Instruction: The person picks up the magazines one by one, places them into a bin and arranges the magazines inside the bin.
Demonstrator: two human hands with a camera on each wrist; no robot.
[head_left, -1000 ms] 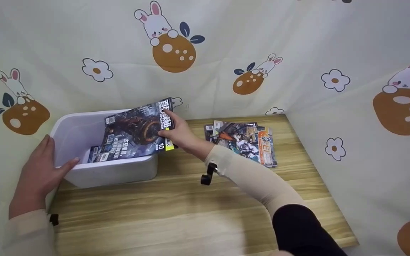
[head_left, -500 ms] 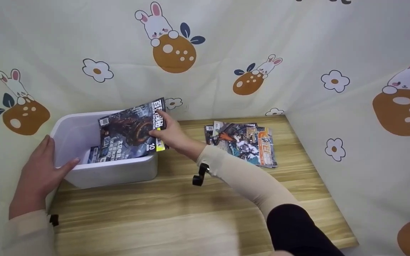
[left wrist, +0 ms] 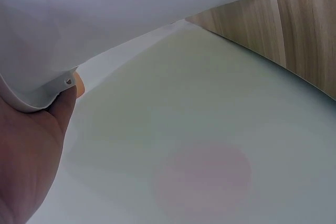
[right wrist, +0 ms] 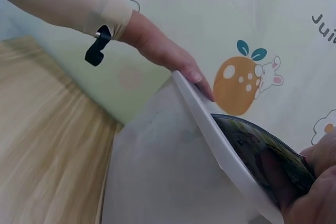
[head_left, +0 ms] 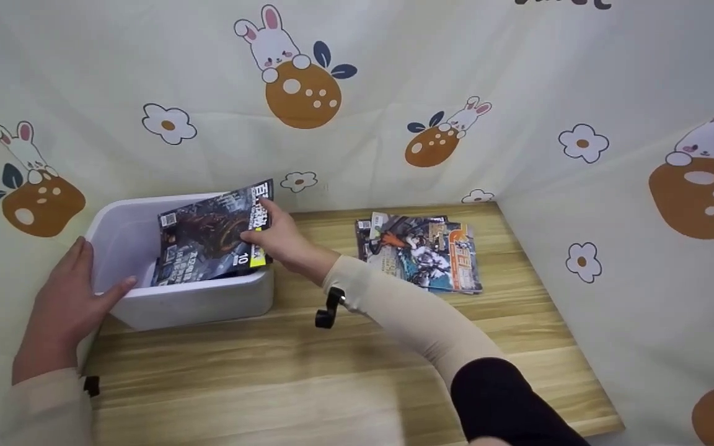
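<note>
A white plastic bin (head_left: 202, 308) stands on the wooden table's left side. My left hand (head_left: 62, 303) grips its left rim, thumb over the edge, and the left wrist view shows this hand (left wrist: 29, 150) at the bin's outer edge. With thumb on the cover, my right hand (head_left: 286, 238) pinches the right end of a dark magazine (head_left: 202, 241) marked 10. The magazine slants over the bin, left end down inside, right end above the rim. In the right wrist view the magazine (right wrist: 252, 150) bends behind the bin wall (right wrist: 157, 166). The bin's floor is mostly hidden.
Several magazines (head_left: 422, 254) lie in a loose overlapping pile at the table's back right. Pale cloth (head_left: 363, 93) printed with rabbits and flowers hangs behind the table (head_left: 258, 378) and along its sides.
My right hand has moved left and slightly down with the magazine, bringing it further into the bin and covering the blue item seen there earlier. The left hand stays on the rim.
</note>
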